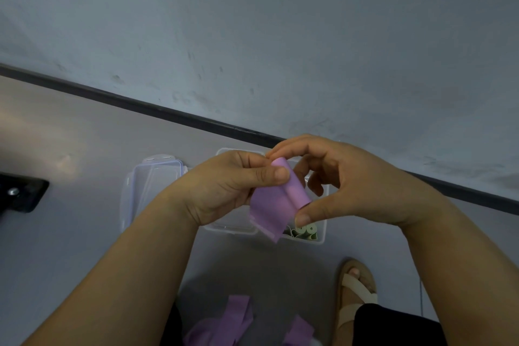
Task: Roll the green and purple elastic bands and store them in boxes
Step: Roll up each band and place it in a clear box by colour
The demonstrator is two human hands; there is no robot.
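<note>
Facing a scuffed grey-blue wall (252, 22) filling the whole upper half of the frame. Standing over a pale grey floor (84, 135) spreading across the lower half, parted from that wall by a dark skirting strip (168, 114) slanting from the left edge down toward the right edge. Reaching in from both lower corners with bare forearms and bringing the hands together at centre frame. Gripping a partly rolled purple band (292, 191) with the left hand (224, 185), with fingers (252, 160) curling around the roll's upper end and the thumb pressing across its front. Pinching the same roll with the right hand (337, 177), with the thumb pushing against the lower end and the fingertips closing on the top end, clamping it lengthwise. Holding that roll up in the air at centre frame, in front of the boxes and lying in neither, with its unrolled tail hanging down toward lower centre. Showing a clear lid (151, 185) lying flat on the floor left of centre, just beside a clear box (233, 229) mostly hidden behind the left hand. Showing, just right of that, a second clear box (321, 234) holding green rolls (304, 230) at its near end. Trailing loose purple bands (224, 320) over the floor at bottom centre. Resting a sandalled foot (356, 289) on the floor at lower right, beside a black garment (393, 326). Catching a black object (19, 194) at the left edge, too cropped for naming.
</note>
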